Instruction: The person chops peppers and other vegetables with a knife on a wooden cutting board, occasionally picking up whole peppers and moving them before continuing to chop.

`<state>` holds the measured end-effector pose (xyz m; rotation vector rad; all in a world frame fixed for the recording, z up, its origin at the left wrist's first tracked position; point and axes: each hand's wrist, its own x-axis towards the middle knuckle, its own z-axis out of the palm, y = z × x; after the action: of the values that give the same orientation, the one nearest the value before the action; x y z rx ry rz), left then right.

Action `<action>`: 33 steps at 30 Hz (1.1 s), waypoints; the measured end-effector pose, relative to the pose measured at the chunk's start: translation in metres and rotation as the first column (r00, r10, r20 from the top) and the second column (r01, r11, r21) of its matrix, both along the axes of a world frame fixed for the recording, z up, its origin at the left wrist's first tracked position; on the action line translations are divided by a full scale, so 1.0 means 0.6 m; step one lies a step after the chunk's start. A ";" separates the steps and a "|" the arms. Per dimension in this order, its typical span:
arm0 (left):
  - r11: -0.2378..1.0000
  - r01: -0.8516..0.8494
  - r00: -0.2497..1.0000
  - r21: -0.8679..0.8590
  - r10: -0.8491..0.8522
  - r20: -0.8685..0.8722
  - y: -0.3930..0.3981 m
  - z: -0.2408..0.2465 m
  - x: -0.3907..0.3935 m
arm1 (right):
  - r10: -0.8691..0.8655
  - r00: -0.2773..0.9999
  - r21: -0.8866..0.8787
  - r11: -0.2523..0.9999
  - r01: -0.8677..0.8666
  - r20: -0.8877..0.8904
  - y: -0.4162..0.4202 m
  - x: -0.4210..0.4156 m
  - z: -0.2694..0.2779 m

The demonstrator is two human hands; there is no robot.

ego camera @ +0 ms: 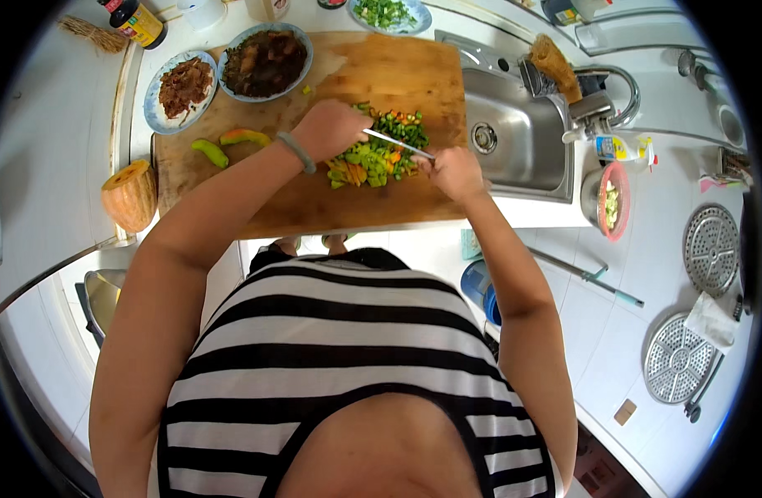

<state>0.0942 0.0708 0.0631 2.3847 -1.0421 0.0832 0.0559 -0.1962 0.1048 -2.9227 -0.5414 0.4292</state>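
My right hand (459, 171) grips the handle end of a kitchen knife (396, 142), seen edge-on over the wooden cutting board (393, 68). At the far end of the blade is my left hand (331, 131), its fingers bunched and partly hidden, so their hold is unclear. Chopped green and orange peppers (371, 162) lie under and in front of the blade, with darker green pieces (406, 132) beyond it. Two uncut peppers rest to the left: a green one (210, 153) and an orange-green one (245, 136).
A plate of shredded meat (185, 87) and a bowl of dark, saucy food (266, 62) stand at the back left. A plate of chopped greens (390, 14) sits behind the board. A cut pumpkin (131, 196) is left, a steel sink (512, 131) right, with a pink-rimmed bowl (614, 202) beyond.
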 end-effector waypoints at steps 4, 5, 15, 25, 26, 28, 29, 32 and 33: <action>0.998 0.009 1.000 0.064 -0.009 0.002 0.000 0.005 -0.005 | 0.037 0.999 -0.023 0.999 -0.036 0.032 -0.002 -0.005 0.001; 0.996 0.027 1.000 0.089 -0.027 -0.003 0.006 0.002 -0.004 | 0.029 0.999 -0.037 0.999 -0.028 0.018 -0.001 -0.006 0.004; 0.998 0.064 0.998 -0.001 -0.064 -0.028 0.049 0.004 -0.037 | 0.027 1.000 -0.061 0.998 -0.026 0.006 0.040 -0.053 0.027; 0.978 0.128 0.990 0.163 -0.117 -0.078 0.022 0.028 -0.016 | -0.012 1.000 -0.005 1.000 0.012 -0.015 0.020 -0.057 0.010; 0.982 0.113 0.993 0.152 -0.108 -0.042 0.019 0.036 -0.009 | -0.004 1.000 0.012 1.000 0.004 -0.003 0.013 -0.053 0.011; 0.989 0.070 0.998 0.134 -0.069 -0.012 0.023 0.044 -0.022 | 0.015 1.000 -0.010 1.000 -0.015 -0.001 0.008 -0.030 0.045; 0.991 0.061 0.998 0.119 -0.062 0.004 0.021 0.042 -0.024 | 0.033 0.999 -0.018 0.999 -0.033 -0.017 0.007 -0.023 0.058; 0.997 0.044 0.997 0.069 -0.048 0.061 -0.010 0.034 0.007 | 0.056 0.998 -0.089 0.994 -0.056 -0.009 -0.018 0.010 0.060; 0.997 0.035 0.999 0.064 -0.037 0.037 -0.013 0.024 0.008 | 0.066 0.997 -0.128 0.989 -0.069 -0.025 -0.020 0.020 0.054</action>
<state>0.0989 0.0628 0.0774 2.4286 -1.1209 0.0840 0.0676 -0.2084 0.1369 -3.0258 -0.6347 0.5209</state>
